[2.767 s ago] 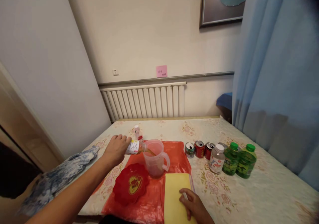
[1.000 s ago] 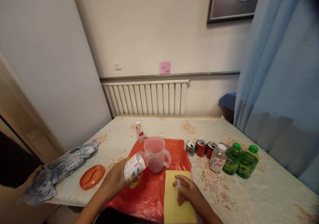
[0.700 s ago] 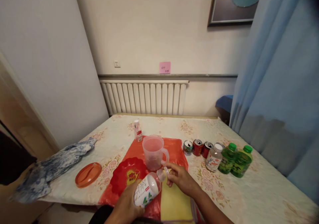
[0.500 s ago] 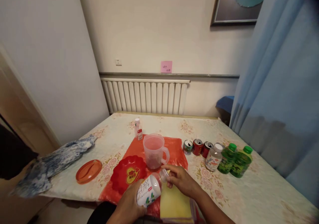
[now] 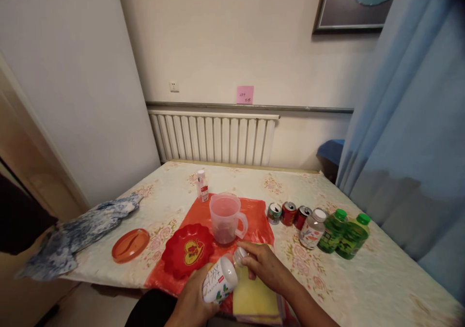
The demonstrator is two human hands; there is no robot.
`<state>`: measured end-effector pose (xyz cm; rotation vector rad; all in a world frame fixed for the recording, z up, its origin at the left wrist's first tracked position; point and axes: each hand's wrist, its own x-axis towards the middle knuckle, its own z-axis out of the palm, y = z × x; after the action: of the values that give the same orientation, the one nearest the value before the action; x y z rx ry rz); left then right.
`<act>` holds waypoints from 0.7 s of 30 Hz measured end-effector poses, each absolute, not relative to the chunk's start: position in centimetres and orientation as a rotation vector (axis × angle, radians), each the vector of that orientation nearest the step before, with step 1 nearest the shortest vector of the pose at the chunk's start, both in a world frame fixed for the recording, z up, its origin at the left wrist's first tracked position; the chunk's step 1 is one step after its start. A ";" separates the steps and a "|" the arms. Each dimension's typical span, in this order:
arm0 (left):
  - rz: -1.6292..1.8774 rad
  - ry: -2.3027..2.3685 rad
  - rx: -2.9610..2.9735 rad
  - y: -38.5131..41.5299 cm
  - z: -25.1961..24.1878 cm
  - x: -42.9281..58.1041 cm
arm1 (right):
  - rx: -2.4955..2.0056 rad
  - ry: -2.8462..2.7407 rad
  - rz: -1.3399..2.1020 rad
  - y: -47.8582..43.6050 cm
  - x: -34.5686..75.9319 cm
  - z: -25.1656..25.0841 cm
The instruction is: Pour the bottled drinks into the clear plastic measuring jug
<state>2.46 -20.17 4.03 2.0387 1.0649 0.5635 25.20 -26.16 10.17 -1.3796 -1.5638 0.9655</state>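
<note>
My left hand [image 5: 192,300] is wrapped round a clear plastic bottle [image 5: 217,284] with a white printed label. The bottle is tilted, its neck pointing up and to the right. At the neck, the fingers of my right hand [image 5: 267,268] close on the whitish bottle cap [image 5: 240,255]. Just beyond the hands, a translucent pink measuring jug [image 5: 224,220] stands upright, its handle to the right. A red scalloped plate [image 5: 172,256] with a yellow heart design lies left of the bottle. Below my right hand is a folded yellow cloth [image 5: 254,300].
A red plastic sheet [image 5: 254,213] lies under the jug. On the right stand several drink cans [image 5: 288,214], a labelled bottle [image 5: 311,232] and two green bottles [image 5: 351,240]. A small bottle [image 5: 202,187] stands behind the jug. An orange lid [image 5: 131,245] and patterned cloth [image 5: 80,232] lie left.
The view has shifted slightly. My hands and the bottle have moved a little to the right in the picture; both hands keep their hold. The things on the table have not moved.
</note>
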 end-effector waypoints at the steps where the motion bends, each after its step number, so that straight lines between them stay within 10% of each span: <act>1: 0.557 1.073 2.022 -20.2 3.9 2.4 | -1.390 -1.581 0.941 -26.2 25.1 10.3; 21: 1.159 1.398 1.811 -1.3 4.0 0.7 | -1.700 -1.173 0.790 -25.1 27.1 -6.3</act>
<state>0.72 -1.32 3.97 1.8114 1.3979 1.1591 27.06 -25.06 -6.32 -1.7002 -1.1726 0.7899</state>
